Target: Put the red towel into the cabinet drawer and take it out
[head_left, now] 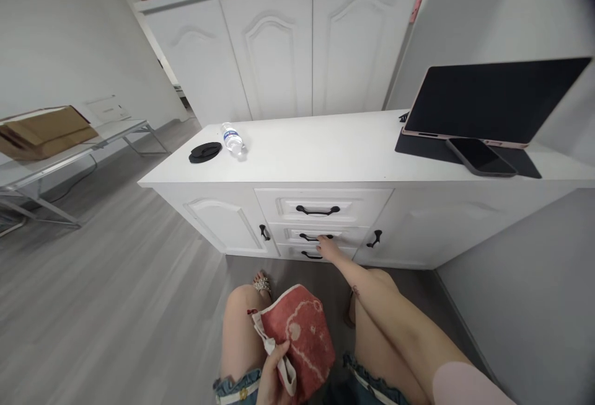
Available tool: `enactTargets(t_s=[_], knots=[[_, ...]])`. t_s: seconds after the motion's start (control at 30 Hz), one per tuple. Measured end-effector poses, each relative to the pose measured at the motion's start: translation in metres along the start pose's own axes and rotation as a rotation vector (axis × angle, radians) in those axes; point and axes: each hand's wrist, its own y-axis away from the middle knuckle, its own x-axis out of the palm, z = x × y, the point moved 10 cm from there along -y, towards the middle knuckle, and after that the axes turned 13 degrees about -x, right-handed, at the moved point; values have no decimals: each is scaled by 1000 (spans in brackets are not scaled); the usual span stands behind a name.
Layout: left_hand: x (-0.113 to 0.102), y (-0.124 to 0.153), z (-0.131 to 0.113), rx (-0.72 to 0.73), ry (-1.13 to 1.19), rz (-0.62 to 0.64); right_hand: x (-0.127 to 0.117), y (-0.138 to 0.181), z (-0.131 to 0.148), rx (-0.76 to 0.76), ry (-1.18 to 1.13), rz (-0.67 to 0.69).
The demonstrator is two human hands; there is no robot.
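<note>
My left hand (273, 375) is closed on a red and white cloth pouch (301, 333) that rests over my knees. My right hand (329, 247) reaches forward to the white cabinet (325, 157). Its fingers touch the black handle of the middle drawer (316, 237); they look curled at the handle, but the grip is too small to make out. The top drawer (320, 206) and the bottom drawer (310, 255) are closed.
On the cabinet top lie a plastic water bottle (233, 139), a black round lid (204, 152), a tablet (493, 102) propped on a dark cover and a phone (481, 157). A metal table with a cardboard box (41, 132) stands at the left. Tall white cupboards (279, 45) are behind.
</note>
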Motion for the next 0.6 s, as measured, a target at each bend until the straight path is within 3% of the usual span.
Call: enactTargets(t_s=[0.17,0.6], knots=[[18,10,-1,8,40,87,1,9,7,3,13,-3],[15,21,-3,63,-81,40,7,65,38,-16,43,54]])
